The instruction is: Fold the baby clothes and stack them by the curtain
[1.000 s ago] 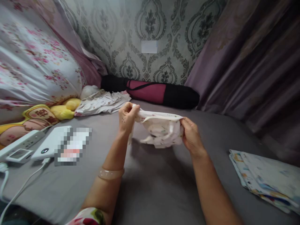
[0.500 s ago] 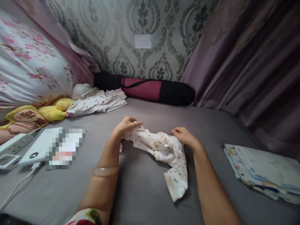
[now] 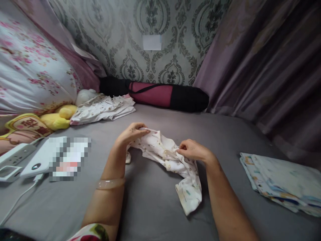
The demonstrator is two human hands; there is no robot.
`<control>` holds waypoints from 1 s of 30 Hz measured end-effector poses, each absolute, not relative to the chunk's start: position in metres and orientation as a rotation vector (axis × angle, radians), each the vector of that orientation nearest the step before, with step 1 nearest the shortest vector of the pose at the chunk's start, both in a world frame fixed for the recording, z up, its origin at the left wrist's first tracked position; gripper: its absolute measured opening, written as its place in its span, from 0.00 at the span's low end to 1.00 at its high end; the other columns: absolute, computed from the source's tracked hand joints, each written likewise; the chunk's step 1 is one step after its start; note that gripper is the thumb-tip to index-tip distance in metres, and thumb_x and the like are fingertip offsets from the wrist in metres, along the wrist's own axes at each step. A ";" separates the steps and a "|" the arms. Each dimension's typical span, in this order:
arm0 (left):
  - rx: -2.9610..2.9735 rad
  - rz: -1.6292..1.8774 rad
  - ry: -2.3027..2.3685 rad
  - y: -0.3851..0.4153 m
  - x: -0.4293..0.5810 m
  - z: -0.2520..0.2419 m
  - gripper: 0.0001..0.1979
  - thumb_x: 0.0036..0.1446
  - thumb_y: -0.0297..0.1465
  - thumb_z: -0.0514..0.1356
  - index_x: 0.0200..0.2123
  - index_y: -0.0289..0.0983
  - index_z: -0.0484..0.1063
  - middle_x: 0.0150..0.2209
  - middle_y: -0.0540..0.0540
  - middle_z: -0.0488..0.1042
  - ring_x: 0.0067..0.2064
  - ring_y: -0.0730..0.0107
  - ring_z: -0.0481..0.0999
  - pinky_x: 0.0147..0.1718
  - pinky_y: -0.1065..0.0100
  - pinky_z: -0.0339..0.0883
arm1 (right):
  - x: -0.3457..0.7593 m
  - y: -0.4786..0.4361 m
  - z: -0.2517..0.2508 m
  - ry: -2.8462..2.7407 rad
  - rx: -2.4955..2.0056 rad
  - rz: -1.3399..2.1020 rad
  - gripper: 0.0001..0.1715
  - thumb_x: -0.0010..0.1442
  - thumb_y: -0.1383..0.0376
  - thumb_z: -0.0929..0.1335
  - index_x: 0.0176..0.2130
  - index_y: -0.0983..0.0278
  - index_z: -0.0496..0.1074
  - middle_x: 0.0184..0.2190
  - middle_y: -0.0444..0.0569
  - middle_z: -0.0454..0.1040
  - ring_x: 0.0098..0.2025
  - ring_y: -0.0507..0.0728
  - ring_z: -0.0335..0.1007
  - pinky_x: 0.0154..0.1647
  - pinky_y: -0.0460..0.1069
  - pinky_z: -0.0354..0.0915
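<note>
Left hand (image 3: pixel 131 133) pinches one end of the small printed garment (image 3: pixel 170 160) lying on the grey bed (image 3: pixel 155 207). Right hand (image 3: pixel 193 151) fingers closed on its middle.

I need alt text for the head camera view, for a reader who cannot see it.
Two hands hold a small white printed garment, crumpled on a grey bed sheet: the left hand at its far end, the right hand near its middle. Folded patterned cloths lie to the right, a white power bank to the left.
</note>
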State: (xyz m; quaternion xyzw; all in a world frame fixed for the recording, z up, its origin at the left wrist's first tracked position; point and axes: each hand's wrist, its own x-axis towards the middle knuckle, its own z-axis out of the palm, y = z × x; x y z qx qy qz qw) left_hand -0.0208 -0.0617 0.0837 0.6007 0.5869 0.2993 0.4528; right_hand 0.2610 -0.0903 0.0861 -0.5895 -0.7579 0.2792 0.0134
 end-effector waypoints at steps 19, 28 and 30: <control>1.527 0.895 1.400 -0.055 -0.002 0.071 0.09 0.44 0.33 0.59 0.32 0.38 0.69 0.22 0.54 0.64 0.23 0.74 0.63 0.21 0.74 0.53 | 0.307 -0.067 0.079 -1.621 -1.690 0.659 0.18 0.44 0.64 0.62 0.34 0.64 0.75 0.31 0.49 0.78 0.32 0.56 0.70 0.31 0.48 0.61; 1.385 0.886 1.283 -0.058 0.004 0.071 0.21 0.45 0.47 0.66 0.36 0.38 0.76 0.26 0.48 0.73 0.26 0.69 0.71 0.22 0.72 0.60 | 0.303 -0.064 0.075 -1.653 -1.654 0.556 0.19 0.52 0.61 0.61 0.34 0.66 0.77 0.29 0.49 0.77 0.33 0.57 0.70 0.34 0.48 0.62; 1.398 0.916 1.267 -0.060 0.005 0.073 0.21 0.46 0.48 0.66 0.35 0.37 0.76 0.26 0.48 0.73 0.26 0.70 0.70 0.22 0.72 0.60 | 0.303 -0.065 0.074 -1.668 -1.587 0.612 0.20 0.53 0.56 0.63 0.33 0.66 0.77 0.30 0.50 0.78 0.33 0.57 0.70 0.34 0.48 0.62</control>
